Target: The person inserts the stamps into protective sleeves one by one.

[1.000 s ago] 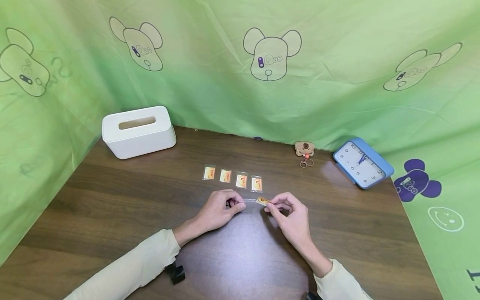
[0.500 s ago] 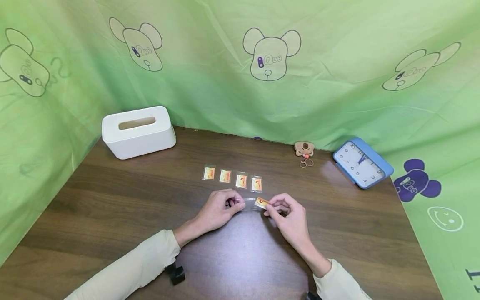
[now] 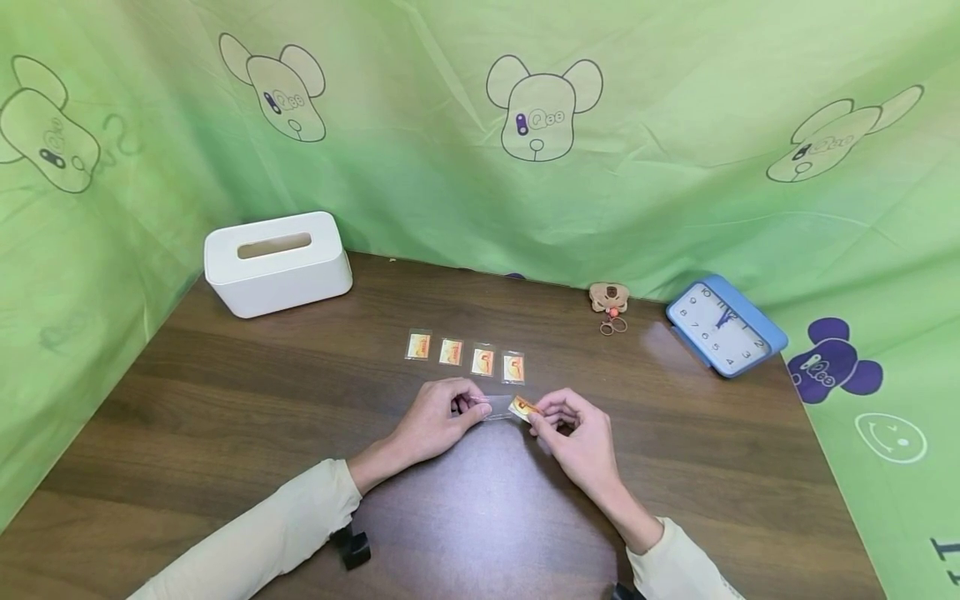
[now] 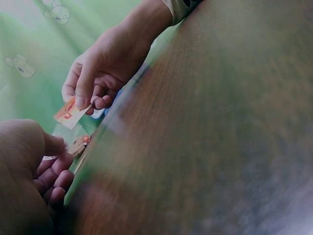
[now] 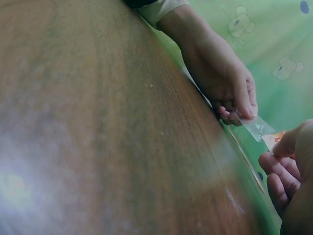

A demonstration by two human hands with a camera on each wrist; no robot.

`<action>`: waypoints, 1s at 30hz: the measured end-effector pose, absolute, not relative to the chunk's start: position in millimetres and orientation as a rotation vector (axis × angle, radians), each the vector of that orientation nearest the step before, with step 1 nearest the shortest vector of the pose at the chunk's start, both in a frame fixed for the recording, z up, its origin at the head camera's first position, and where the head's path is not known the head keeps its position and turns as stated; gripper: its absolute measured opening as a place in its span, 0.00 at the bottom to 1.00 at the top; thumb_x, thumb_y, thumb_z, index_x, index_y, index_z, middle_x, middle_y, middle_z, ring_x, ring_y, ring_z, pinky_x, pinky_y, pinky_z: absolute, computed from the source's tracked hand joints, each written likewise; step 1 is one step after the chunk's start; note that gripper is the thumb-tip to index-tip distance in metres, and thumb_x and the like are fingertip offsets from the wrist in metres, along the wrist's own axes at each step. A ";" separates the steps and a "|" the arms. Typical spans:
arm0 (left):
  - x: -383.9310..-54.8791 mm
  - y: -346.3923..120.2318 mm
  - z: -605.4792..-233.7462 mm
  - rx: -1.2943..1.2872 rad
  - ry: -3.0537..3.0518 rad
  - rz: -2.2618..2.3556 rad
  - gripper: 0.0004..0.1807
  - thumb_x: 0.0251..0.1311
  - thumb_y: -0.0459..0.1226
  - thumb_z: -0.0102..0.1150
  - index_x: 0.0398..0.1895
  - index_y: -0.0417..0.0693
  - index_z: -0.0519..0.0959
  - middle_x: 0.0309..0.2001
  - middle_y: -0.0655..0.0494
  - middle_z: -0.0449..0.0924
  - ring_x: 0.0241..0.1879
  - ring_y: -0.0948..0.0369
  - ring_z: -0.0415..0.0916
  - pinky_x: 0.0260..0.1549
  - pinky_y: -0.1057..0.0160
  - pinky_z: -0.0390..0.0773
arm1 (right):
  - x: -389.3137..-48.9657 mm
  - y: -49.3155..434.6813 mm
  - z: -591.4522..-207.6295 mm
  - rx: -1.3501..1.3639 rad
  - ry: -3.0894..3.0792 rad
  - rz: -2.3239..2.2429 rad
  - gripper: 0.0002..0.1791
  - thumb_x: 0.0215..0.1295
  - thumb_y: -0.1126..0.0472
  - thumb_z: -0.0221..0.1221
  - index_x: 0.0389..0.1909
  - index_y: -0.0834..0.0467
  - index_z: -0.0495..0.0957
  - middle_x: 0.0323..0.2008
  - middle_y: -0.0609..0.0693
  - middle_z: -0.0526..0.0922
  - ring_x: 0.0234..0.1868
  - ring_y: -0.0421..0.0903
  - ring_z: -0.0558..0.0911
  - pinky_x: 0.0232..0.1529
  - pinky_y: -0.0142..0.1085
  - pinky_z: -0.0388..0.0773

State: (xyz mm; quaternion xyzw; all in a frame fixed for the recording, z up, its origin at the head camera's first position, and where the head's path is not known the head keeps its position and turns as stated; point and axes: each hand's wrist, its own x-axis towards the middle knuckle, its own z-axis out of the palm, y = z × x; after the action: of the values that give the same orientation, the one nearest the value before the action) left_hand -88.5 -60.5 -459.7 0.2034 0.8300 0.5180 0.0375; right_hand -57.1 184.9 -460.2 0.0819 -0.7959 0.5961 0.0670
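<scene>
My left hand pinches a small clear plastic bag by one end between thumb and fingers. Facing it, my right hand pinches a small orange-and-yellow printed card at the bag's right end. In the right wrist view the card meets the clear bag; whether its edge is inside the bag's mouth I cannot tell. Beyond the hands, several similar cards in clear sleeves lie in a row on the table.
A white tissue box stands at the back left of the brown wooden table. At the back right are a brown bear-shaped keychain and a blue clock. A green printed curtain hangs behind and at the sides.
The card in my right hand has tilted, so more of its printed face shows. The bag has turned slightly, its surface facing up more. My left hand has stayed in place.
</scene>
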 end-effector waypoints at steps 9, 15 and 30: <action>-88.7 -60.0 -459.0 0.593 2.539 1.595 0.03 0.71 0.35 0.73 0.36 0.48 0.90 0.31 0.62 0.85 0.31 0.70 0.77 0.34 0.68 0.78 | -57.0 185.1 -462.2 0.297 -2.335 1.774 0.08 0.64 0.78 0.73 0.37 0.64 0.86 0.27 0.58 0.90 0.28 0.39 0.88 0.31 0.26 0.82; -89.0 -60.2 -458.1 0.583 2.492 1.603 0.03 0.72 0.34 0.72 0.37 0.49 0.89 0.32 0.63 0.86 0.32 0.70 0.79 0.34 0.68 0.80 | -56.4 184.6 -462.1 0.303 -2.327 1.774 0.08 0.64 0.77 0.73 0.38 0.63 0.87 0.27 0.57 0.90 0.29 0.39 0.88 0.32 0.26 0.82; -89.2 -60.1 -457.5 0.583 2.448 1.662 0.03 0.75 0.35 0.71 0.41 0.46 0.89 0.33 0.64 0.88 0.31 0.70 0.79 0.34 0.69 0.79 | -55.2 184.2 -461.5 0.289 -2.405 1.824 0.08 0.64 0.78 0.72 0.39 0.65 0.86 0.29 0.57 0.89 0.26 0.39 0.86 0.30 0.28 0.83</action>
State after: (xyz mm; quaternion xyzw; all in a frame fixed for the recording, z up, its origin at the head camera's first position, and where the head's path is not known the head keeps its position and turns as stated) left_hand -89.2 -60.1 -457.5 0.1928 0.8102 0.5500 0.0631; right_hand -55.2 184.2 -461.5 0.0950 -0.7919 0.6007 0.0545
